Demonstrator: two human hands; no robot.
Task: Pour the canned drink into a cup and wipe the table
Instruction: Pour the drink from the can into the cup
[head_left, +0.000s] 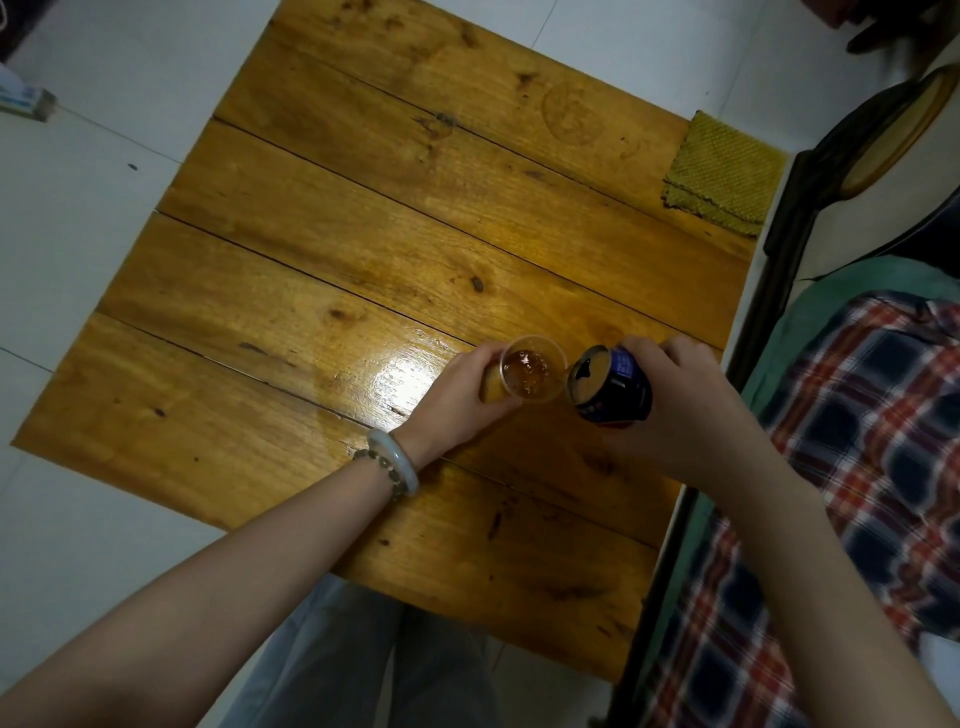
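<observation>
A clear plastic cup (532, 375) stands on the wooden table (363, 234), partly filled with amber, bubbly drink. My left hand (460, 397) grips the cup from its left side. My right hand (685, 410) holds a dark blue can (621, 389), tilted with its open top against the cup's right rim. A thin stream of drink runs from the can into the cup. A folded yellow-green cloth (722, 174) lies at the table's far right corner.
A bed with a plaid cover (857, 441) and a dark wooden frame runs along the table's right edge. A round dark-rimmed object (893, 140) leans beyond the cloth. White tiled floor (93, 218) surrounds the table. My legs show below the near edge.
</observation>
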